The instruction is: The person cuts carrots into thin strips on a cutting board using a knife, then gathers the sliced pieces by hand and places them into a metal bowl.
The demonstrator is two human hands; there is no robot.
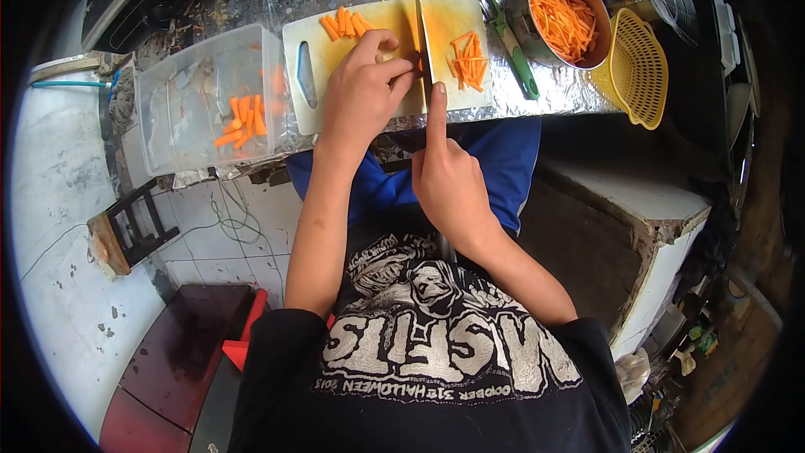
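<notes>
My right hand (449,176) grips a knife (423,44), index finger stretched along the blade's spine, with the blade standing edge-down on the yellow cutting board (444,15). My left hand (362,88) is curled on the board just left of the blade, fingertips pressing down a carrot piece that is mostly hidden beneath them. A heap of thin carrot strips (468,59) lies right of the blade. Thick carrot sticks (345,23) lie at the board's far side, beyond my left hand.
A clear plastic box (180,109) holding carrot chunks sits left of the board. A metal pot (524,13) full of carrot strips, a green-handled peeler (513,52) and a yellow strainer (637,71) stand to the right. The foil-covered counter ends just below the board.
</notes>
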